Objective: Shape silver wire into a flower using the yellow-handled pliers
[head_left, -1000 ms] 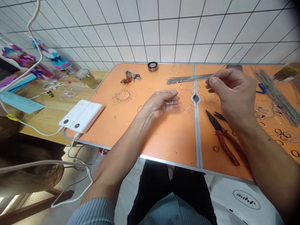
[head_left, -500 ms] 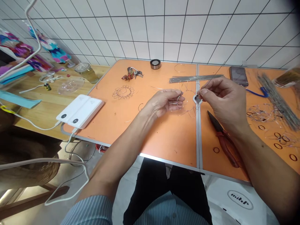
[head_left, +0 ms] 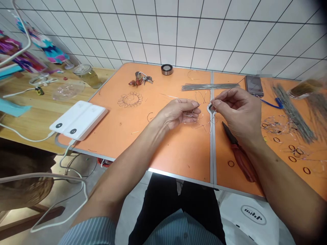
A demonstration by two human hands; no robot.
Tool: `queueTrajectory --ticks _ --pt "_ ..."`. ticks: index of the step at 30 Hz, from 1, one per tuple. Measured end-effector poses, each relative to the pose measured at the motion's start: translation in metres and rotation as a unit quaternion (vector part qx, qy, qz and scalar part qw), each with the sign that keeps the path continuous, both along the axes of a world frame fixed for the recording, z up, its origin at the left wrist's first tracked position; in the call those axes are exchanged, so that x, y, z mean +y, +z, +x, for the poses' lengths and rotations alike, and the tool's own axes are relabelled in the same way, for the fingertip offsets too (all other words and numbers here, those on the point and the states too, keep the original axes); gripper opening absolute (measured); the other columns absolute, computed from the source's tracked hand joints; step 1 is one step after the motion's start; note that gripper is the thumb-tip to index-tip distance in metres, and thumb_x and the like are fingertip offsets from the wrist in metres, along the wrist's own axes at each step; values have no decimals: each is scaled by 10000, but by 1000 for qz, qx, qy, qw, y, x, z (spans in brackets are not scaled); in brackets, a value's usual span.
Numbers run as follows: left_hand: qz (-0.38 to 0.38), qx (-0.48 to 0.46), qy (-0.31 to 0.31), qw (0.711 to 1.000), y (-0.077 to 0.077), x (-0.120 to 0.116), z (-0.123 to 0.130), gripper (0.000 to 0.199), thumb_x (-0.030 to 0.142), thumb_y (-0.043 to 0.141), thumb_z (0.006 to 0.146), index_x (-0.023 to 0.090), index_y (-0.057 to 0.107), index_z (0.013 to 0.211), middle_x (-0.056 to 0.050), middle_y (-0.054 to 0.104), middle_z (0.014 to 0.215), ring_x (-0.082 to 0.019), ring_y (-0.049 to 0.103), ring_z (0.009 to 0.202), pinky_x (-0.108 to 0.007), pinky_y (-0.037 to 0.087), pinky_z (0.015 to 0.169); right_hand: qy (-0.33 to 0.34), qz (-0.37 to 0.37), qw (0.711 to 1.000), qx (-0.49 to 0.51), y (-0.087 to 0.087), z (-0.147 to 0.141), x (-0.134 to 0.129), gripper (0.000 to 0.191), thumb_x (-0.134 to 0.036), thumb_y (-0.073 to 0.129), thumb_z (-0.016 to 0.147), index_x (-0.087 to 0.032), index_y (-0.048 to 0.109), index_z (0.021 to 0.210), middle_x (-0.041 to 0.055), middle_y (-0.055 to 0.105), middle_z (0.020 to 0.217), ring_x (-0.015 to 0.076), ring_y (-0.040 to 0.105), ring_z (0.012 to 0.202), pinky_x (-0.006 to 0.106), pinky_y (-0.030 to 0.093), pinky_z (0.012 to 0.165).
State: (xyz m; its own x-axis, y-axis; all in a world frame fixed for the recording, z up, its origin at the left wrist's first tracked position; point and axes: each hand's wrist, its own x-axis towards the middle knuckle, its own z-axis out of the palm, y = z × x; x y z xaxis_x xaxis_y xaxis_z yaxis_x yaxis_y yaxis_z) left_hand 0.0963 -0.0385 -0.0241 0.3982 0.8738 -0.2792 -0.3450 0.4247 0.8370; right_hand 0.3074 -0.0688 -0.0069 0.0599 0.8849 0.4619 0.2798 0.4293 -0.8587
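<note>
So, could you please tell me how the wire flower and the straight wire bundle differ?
The wire flower is looped round; the wire bundle is straight. The wire flower lies left of the seam; the wire bundle crosses it. Both lie on the orange table.

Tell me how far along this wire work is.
One flowery wire ring on the orange table looks done. In hand is another looped piece, held by the left hand, while the right hand pinches a thin wire beside it. Straight wires lie unbent at the back, so more may be left; I cannot tell how many pieces are wanted.
</note>
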Motion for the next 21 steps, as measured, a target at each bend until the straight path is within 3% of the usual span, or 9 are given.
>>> queueTrajectory --ticks 5,21 --pt "2 1 1 1000 0 -1 2 161 162 792 1043 109 773 893 -62 798 814 -136 763 689 -271 641 706 -4 17 1000 -13 -4 0 0 158 -165 861 849 -298 776 850 -32 793 847 200 758 759 382 603 706" --pt "23 28 -11 999 6 -9 5 198 201 901 972 130 765 847 -62 807 803 -136 747 690 -296 629 767 -18 15 999 -30 3 -9 -7 174 -235 847 863 -322 698 840 -27 775 820 209 736 721 395 629 666"
